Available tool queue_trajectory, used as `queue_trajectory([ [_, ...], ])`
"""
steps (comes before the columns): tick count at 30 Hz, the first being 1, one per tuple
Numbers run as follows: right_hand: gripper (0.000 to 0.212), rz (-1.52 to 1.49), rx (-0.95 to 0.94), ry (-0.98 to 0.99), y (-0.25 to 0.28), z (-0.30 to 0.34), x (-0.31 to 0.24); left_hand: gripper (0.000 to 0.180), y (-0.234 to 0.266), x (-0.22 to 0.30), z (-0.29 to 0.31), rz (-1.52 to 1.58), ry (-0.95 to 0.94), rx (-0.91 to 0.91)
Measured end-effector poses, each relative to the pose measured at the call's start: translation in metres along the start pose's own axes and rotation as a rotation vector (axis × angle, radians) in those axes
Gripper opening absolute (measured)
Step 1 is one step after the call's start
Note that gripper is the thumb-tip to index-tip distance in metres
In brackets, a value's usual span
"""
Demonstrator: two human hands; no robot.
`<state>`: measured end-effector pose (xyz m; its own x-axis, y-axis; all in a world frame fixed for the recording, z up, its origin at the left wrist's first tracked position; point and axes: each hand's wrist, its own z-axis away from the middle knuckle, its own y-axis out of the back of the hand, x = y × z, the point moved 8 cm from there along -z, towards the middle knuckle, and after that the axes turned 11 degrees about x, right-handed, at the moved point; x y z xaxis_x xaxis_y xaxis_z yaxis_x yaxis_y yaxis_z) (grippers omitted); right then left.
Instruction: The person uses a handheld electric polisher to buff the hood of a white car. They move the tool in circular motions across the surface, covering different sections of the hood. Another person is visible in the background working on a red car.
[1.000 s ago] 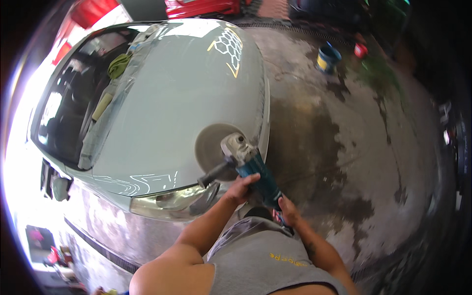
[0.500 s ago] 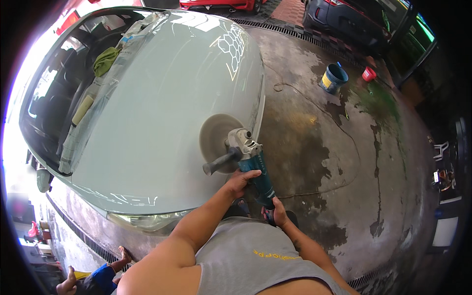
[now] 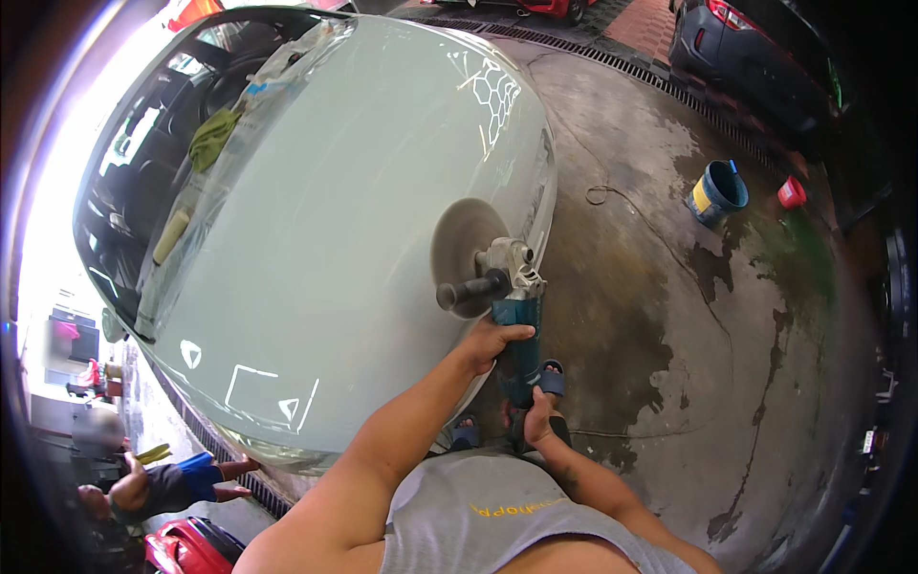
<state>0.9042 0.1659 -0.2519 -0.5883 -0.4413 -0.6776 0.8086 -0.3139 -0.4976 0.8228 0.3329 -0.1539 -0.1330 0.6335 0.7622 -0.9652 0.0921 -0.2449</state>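
Right hand [image 3: 532,421] at 6 o'clock, clamped on the polisher [image 3: 512,316] tail. Left hand [image 3: 490,342] wrapped round its teal body. Pad [image 3: 461,244] flat on the pale hood [image 3: 316,220], now nearer the 3 o'clock edge than a second ago; pass advancing. Blue bucket [image 3: 715,193] far, 2 o'clock.
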Motion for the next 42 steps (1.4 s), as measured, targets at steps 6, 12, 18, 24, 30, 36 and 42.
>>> queue_trajectory([
  [6, 0.071, 0.037, 0.053, -0.069, 0.021, -0.09, -0.094, 0.049, -0.054, 0.06, -0.103, 0.039, 0.007, -0.008],
  [12, 0.07, 0.2, 0.056, -0.03, 0.024, -0.153, -0.195, 0.048, -0.087, 0.109, -0.174, 0.201, 0.066, -0.074],
  [18, 0.066, 0.419, -0.001, 0.152, 0.031, -0.145, -0.227, 0.048, -0.081, 0.114, -0.139, 0.346, -0.031, -0.149],
  [24, 0.079, 0.661, -0.168, 0.344, 0.01, -0.077, -0.171, 0.053, -0.015, 0.054, -0.042, 0.419, -0.152, -0.146],
  [30, 0.07, 0.49, -0.152, 0.248, -0.008, -0.004, -0.054, 0.066, 0.063, -0.027, 0.035, 0.437, -0.105, -0.189],
  [36, 0.068, 0.808, -0.323, 0.359, -0.057, 0.04, -0.059, 0.069, 0.101, -0.026, 0.11, 0.625, -0.242, -0.08],
  [42, 0.066, 0.865, -0.349, 0.326, -0.096, 0.068, -0.049, 0.07, 0.141, -0.021, 0.141, 0.704, -0.316, -0.202],
])
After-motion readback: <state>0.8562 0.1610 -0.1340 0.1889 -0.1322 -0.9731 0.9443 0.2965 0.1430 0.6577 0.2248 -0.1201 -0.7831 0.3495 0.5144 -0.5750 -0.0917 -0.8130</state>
